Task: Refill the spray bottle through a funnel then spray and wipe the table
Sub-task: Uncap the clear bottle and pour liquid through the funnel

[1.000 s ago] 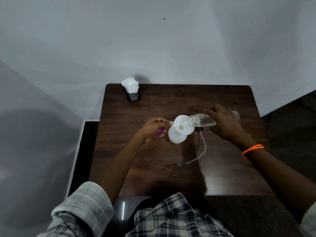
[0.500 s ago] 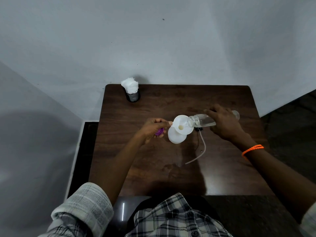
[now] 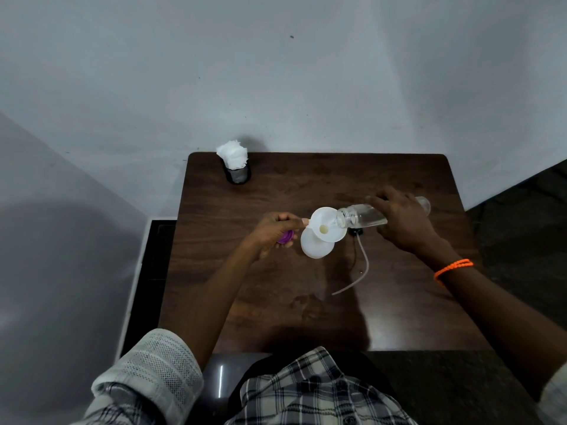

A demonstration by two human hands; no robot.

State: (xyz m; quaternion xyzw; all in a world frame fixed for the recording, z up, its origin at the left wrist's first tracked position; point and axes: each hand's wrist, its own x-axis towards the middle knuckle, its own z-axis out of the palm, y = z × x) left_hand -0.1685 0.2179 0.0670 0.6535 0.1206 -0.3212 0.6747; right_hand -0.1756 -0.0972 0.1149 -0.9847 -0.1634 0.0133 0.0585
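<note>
A white funnel [image 3: 326,223] sits in the neck of a white spray bottle [image 3: 316,248] near the middle of the dark wooden table [image 3: 276,194]. My left hand [image 3: 274,230] pinches the funnel's left rim, with a purple cap [image 3: 284,238] under the fingers. My right hand [image 3: 402,223] grips a clear plastic bottle [image 3: 359,216] tipped on its side, its open mouth over the funnel bowl. The sprayer head with its thin tube [image 3: 357,265] lies on the table just right of the spray bottle.
A black mesh cup stuffed with white tissues [image 3: 234,162] stands at the table's far left corner. A grey wall runs behind the table. An orange band [image 3: 453,268] circles my right wrist. My checked shirt fills the bottom of the view.
</note>
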